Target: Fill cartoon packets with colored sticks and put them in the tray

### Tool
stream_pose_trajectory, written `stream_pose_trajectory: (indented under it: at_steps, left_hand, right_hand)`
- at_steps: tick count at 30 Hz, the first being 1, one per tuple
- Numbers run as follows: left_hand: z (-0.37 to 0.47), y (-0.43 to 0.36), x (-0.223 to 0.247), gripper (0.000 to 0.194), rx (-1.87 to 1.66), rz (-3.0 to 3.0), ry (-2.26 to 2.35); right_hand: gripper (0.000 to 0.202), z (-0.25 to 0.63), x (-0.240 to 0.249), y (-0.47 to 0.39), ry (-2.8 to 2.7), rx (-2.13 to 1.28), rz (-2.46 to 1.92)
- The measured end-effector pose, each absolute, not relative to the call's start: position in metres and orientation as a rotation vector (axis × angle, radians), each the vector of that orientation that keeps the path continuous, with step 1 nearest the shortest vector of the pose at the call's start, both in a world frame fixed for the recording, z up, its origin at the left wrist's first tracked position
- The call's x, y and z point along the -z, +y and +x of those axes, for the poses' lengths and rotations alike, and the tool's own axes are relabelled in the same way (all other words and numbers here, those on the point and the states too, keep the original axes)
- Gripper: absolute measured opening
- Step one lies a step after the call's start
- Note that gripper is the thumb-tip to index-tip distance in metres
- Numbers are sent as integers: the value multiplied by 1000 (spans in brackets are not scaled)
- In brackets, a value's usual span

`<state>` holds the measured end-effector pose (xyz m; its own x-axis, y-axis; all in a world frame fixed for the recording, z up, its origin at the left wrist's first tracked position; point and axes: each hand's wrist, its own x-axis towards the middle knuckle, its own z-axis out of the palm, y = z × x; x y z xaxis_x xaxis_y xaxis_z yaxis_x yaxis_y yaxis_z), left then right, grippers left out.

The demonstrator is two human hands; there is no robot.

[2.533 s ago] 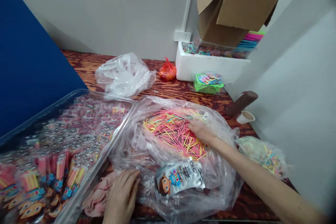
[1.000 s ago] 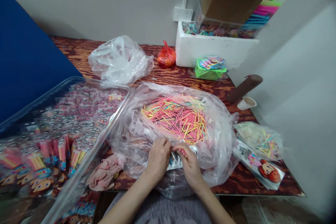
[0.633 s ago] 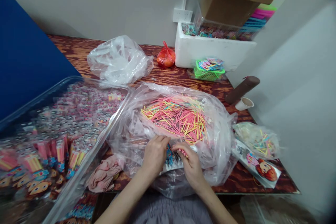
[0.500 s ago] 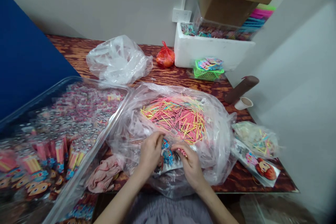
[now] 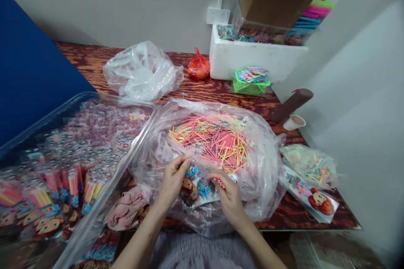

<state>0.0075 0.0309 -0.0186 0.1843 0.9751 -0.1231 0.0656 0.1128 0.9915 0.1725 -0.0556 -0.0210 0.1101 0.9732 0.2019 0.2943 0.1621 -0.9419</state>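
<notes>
My left hand (image 5: pixel 173 180) is closed in a pinch at the edge of a small clear plastic bag (image 5: pixel 191 171) printed with blue lettering and a cartoon face. My right hand (image 5: pixel 229 197) grips a short bundle of pink sticks (image 5: pixel 219 183), their ends showing between thumb and fingers. Between the hands, more printed bags (image 5: pixel 204 187) lie in a stack on the large clear plastic sack. Just beyond my fingers, a heap of loose pink, yellow and blue sticks (image 5: pixel 217 141) fills the open sack (image 5: pixel 265 155).
On the left stands a clear tub (image 5: pixel 139 147) of filled stick packets. A pink cloth (image 5: pixel 128 209) lies beside it. Behind are a crumpled plastic bag (image 5: pixel 142 71), red bag (image 5: pixel 198 66), foam box (image 5: pixel 255 56) and green basket (image 5: pixel 251 87). A paper cup (image 5: pixel 294 122) stands right.
My left hand has shifted a little left, drawing a printed bag with it, so its cartoon face shows more. My right hand stays nearly in place with the pink sticks.
</notes>
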Motion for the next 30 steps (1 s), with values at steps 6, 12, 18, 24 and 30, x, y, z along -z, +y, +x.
stream_pose_trajectory:
  at_steps: [6,12,18,24,30]
  left_hand:
    - [-9,35,19,24,-1070,1165,1229]
    - [-21,28,16,24,-1065,1276,1273]
    - [-21,23,12,28,-1122,998,1212]
    - [-28,28,13,34,-1158,813,1139]
    - [-28,25,17,34,-1076,1027,1133]
  right_hand:
    - [21,183,19,-53,-1398,-877,-1395]
    - [19,248,17,3,-1558,-689,-1732]
    - [17,270,29,36,-2016,-499,-1799]
    - [16,259,28,18,-2382,-425,-1798]
    - [23,254,24,16,-2542,-270,-1846]
